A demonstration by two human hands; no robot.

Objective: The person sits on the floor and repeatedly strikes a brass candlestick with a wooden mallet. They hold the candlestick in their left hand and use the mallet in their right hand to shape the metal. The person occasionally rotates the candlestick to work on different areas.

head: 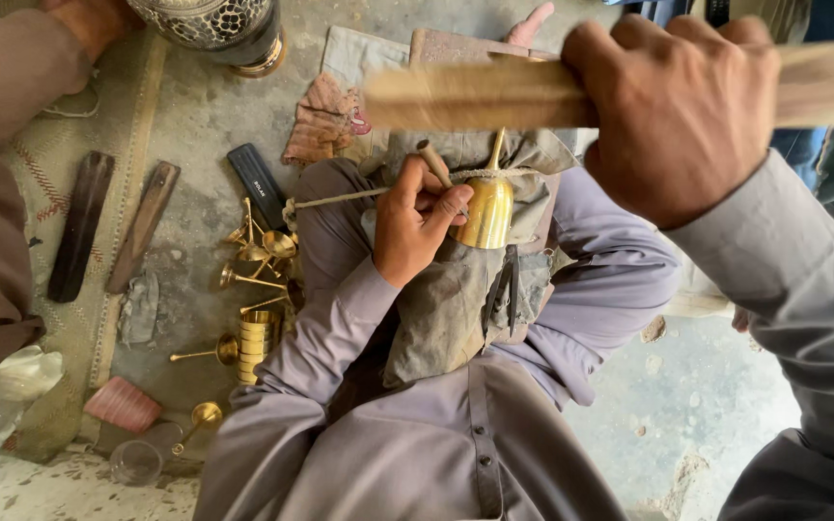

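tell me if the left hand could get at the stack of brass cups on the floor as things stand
Probably yes, but not freely. The left hand is busy gripping a wood-handled tool against the brass bell-shaped piece. The stack of brass cups sits uncovered just beyond the left forearm, with nothing in between.

The person wears a loose, long-sleeved tunic (417,434) of pale grey-lilac cloth — a buttoned placket down the chest below the worn grey lap cloth (446,309), plain cuffs at the left hand (415,227) and right hand (682,106) — with matching trousers.
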